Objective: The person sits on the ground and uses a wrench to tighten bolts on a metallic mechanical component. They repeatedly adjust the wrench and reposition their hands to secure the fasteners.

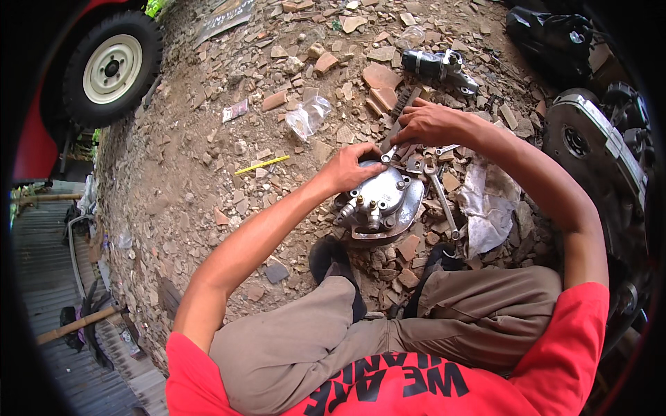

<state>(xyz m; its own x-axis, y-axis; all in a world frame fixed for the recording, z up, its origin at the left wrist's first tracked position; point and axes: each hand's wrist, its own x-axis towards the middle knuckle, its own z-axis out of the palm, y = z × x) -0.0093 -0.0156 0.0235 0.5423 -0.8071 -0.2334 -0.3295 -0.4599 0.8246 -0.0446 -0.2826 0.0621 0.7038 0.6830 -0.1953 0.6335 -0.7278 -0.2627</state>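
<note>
A round silver metal housing (381,194) with bolts and brass fittings stands on the rubble between my feet. My left hand (350,168) is closed on its far left edge, thumb on top and fingers partly hidden. A ring-end wrench (390,155) reaches over the housing's far edge, and my right hand (418,123) is closed round its handle. Whether the ring sits on a bolt, I cannot tell. Just beyond lies a long brush (404,102) with dark bristles, partly behind my right hand. Another wrench (441,201) rests right of the housing.
A stained white rag (488,208) lies right of the wrenches. Farther off is a black and silver cylindrical part (437,66). A large engine assembly (590,139) stands at the right. A yellow stick (261,164) and plastic bag (307,118) lie left. A vehicle wheel (112,68) is far left.
</note>
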